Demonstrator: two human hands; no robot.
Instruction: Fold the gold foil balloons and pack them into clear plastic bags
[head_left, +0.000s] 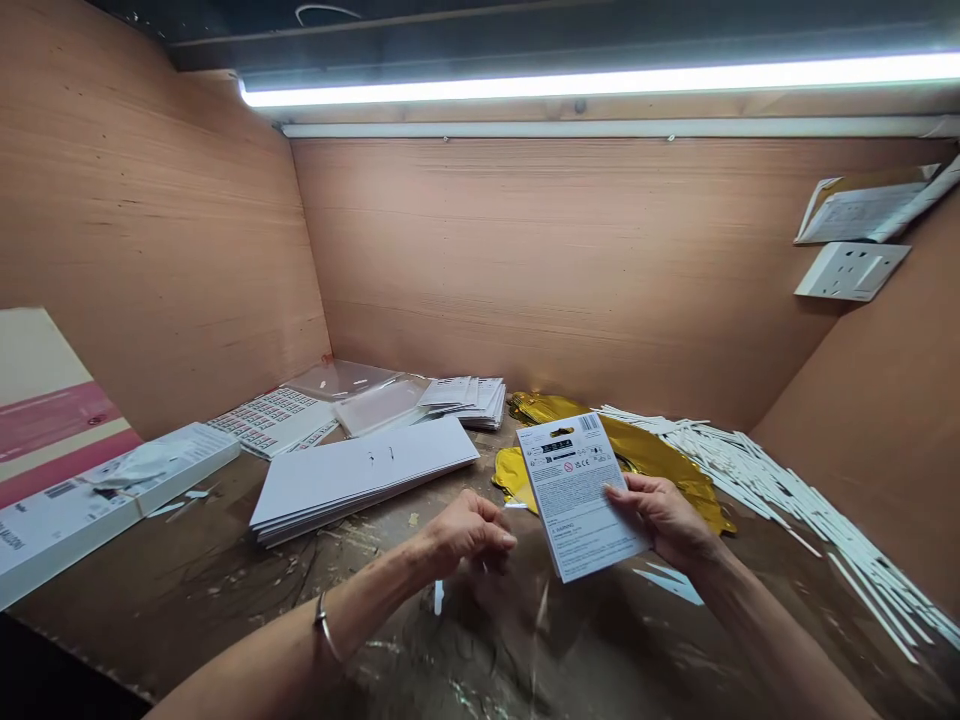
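My right hand (669, 518) grips a printed white header card (574, 505) by its right edge, with the thumb on the front. The card stands tilted, its warning text and barcode facing me, with a hanging slot near the top. To its left my left hand (476, 532) is apart from the card, fingers curled and pressed together. Whatever those fingers hold, if anything, is hidden. A small pale strip (439, 597) lies below my left hand. Behind the card are shiny gold foil pieces (675, 465). A stack of large white cards (367, 475) lies left of my hands.
White sticks (862, 550) spread along the right side. Smaller printed cards (469, 395), clear plastic bags (379, 405) and a sticker sheet (274, 420) lie at the back. A white box (184, 450) sits left. A socket panel (853, 272) is on the right wall.
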